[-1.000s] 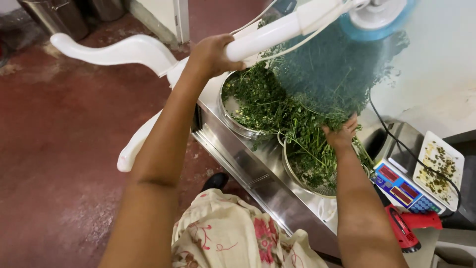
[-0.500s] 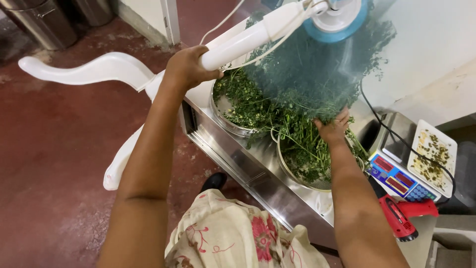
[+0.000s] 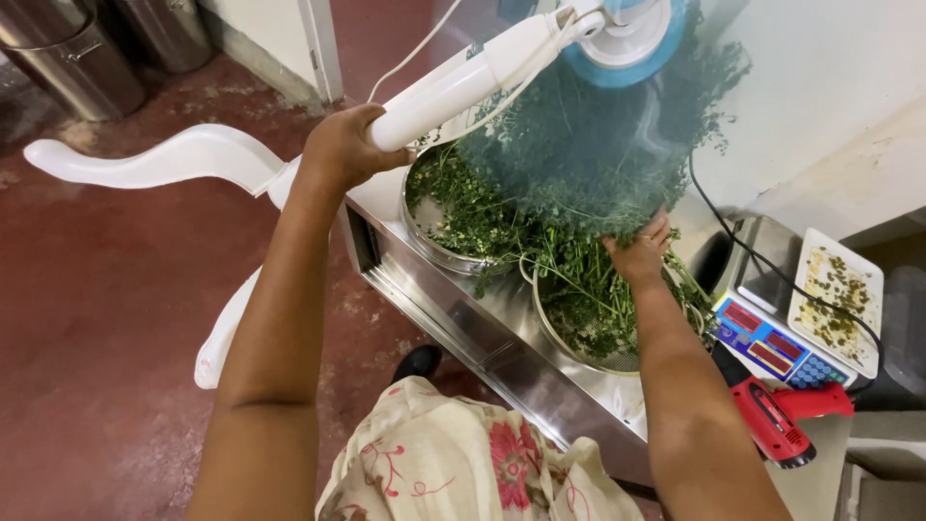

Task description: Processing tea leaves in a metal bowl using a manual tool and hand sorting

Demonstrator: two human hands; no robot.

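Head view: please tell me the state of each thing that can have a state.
left hand: closed around white handle
right hand: gripping leafy green stems
far steel bowl: holds greens
near steel bowl: holds greens
white tray: holds herb scraps
red tool: lying unused

Two bowls of leafy stems on the counter ahead of me; scale to their right, drill just before it, chair left.

It looks like a small food-processing workroom: a steel bench, metal bowls of green leaves, a weighing scale, big steel pots.
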